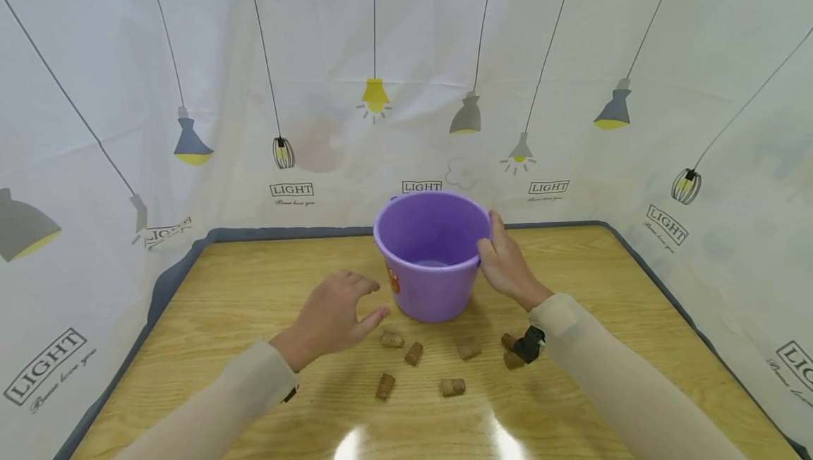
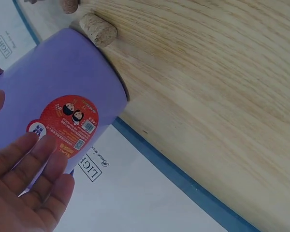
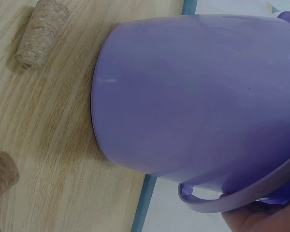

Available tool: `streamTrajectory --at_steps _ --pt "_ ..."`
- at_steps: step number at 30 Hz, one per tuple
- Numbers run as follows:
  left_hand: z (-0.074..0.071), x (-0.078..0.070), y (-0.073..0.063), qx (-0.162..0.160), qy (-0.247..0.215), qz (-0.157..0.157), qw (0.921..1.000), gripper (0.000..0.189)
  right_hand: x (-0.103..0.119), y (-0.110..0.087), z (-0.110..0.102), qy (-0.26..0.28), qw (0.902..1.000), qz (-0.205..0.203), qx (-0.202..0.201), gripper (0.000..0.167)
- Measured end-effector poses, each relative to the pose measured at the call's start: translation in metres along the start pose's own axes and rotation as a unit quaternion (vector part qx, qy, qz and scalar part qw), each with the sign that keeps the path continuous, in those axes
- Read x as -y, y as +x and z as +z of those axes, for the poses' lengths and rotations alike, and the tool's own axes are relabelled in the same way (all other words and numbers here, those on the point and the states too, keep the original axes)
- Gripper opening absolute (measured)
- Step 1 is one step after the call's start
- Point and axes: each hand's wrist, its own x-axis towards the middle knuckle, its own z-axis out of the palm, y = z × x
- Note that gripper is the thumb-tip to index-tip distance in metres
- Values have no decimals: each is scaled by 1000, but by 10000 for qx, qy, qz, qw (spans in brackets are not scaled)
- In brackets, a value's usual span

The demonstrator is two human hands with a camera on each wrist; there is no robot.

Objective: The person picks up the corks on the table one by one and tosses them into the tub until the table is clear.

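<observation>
A purple plastic bucket (image 1: 438, 294) stands on the wooden table, its mouth tipped slightly toward me and nothing visible inside. My right hand (image 1: 508, 262) grips the right side of its rim, beside the purple handle (image 3: 241, 200) that hangs down there in the right wrist view. To the left of the bucket, my left hand (image 1: 333, 312) holds nothing, fingers spread near the wall. In the left wrist view those fingers overlap a red sticker (image 2: 70, 121) on the bucket. Several corks lie in front, among them a pale cork (image 1: 392, 339) and a darker cork (image 1: 414, 354).
Nearer me lie another cork (image 1: 384, 386) and a two-toned cork (image 1: 452, 387). More corks (image 1: 513, 360) sit by the right wrist, partly covered by its black camera (image 1: 528, 344). A white cloth (image 1: 330, 44) printed with lamps surrounds the wooden table (image 1: 254, 269).
</observation>
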Motion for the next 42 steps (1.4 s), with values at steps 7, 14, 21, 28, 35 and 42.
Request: streamTrajectory --at_steps 7,14,21,28,35,42 --pt "6 0 -2 185 10 -52 9998 37 0 0 0 23 10000 -15 12 71" --pt "11 -2 -4 711 -68 -236 9972 41 0 0 0 24 10000 16 23 71" --pt "18 -3 -4 1006 -125 -166 9947 42 -1 0 0 42 10000 -38 3 71" --pt "25 -3 -6 1308 -46 -136 9913 42 -1 0 0 16 10000 -36 -5 71" --pt "32 -3 -7 1651 19 -213 9861 44 -1 0 0 -2 10000 -5 -26 71" --pt "36 -3 -6 1684 51 -95 9857 42 0 -1 0 16 10000 7 -24 71"
